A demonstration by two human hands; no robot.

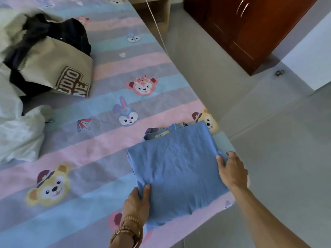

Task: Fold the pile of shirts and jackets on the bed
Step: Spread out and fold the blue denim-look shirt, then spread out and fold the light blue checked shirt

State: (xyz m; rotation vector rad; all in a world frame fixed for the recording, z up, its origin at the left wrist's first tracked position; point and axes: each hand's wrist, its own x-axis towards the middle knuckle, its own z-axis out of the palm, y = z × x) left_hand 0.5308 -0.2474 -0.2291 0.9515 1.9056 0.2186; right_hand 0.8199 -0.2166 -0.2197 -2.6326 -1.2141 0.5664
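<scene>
A folded blue shirt [179, 167] lies near the bed's right edge, on top of another folded garment [157, 134] whose collar and yellow label peek out at its far side. My left hand [138, 204] grips the blue shirt's near left edge, thumb on top and fingers tucked under. My right hand [232, 170] grips its right edge the same way. At the far left lies a loose pile: a beige garment with a brown printed patch [59, 68], a dark garment [71, 33] and white clothes [19, 136].
The bed [86, 154] has a pastel striped sheet with cartoon animal faces. A grey tiled floor [268, 158] runs along its right side. A dark red wardrobe [250, 27] and a light wooden shelf [157, 9] stand beyond. A thin white cord [157, 27] hangs over the bed's edge.
</scene>
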